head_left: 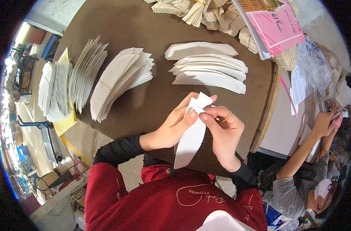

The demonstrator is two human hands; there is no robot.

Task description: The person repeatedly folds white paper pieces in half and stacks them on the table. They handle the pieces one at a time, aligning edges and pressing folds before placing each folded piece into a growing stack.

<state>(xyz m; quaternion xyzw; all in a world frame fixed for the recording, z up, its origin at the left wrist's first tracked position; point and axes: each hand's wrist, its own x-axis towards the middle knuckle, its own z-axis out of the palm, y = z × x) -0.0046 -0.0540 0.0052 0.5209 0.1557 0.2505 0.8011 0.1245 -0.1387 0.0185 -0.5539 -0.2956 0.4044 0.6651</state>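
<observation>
head view: both hands met over the near edge of the round brown table (152,100). the left hand (171,129) cradled a long white curved paper piece (191,140), thumb pressed onto its upper part, fingers closed behind it. the right hand (221,133) pinched the same piece at its top between thumb and forefinger, where the paper looked folded or doubled over; a thin rubber band (227,116) sat looped around one of its fingers. the piece hung down toward the person's red top, tail free, well clear of the tabletop.

on the table, further out: a fanned stack of white pieces (210,71) just beyond the hands, another banded fan (119,82) to the left, more upright bundles (65,86) at the far left. tan bundles (198,11) at the far rim, a pink booklet (277,25) far right. another person's hands (329,119) worked off to the right, apart.

judging by this, the step in hand was folding or gathering the top of the piece. the next move would call for a firm pinch held at the fold while the band got slipped off the finger, without letting the tail twist.
</observation>
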